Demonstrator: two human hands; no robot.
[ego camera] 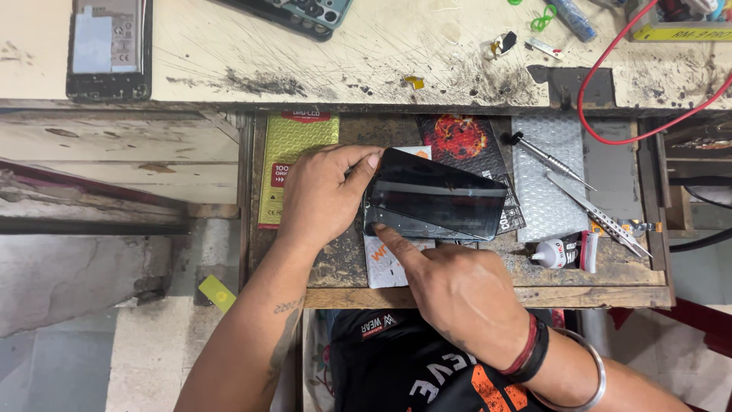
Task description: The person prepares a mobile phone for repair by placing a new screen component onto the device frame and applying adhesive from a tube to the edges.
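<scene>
A black phone screen panel [442, 200] lies tilted over a phone body in an open wooden drawer [488, 294]. My left hand [324, 194] grips the panel's left end, thumb on its top corner. My right hand [450, 286] comes from below, its index finger pressing the panel's lower left edge. Under the phone lie a white card [385, 267] and a dark packet with a red round picture [461, 141].
In the drawer: a yellow-green packet [293, 164], bubble wrap [541, 191], a screwdriver [549, 159], tweezers [598, 217] and a small glue bottle [560, 252]. On the scratched bench top above lie an opened phone [108, 47], another phone [301, 14] and a red cable [602, 72].
</scene>
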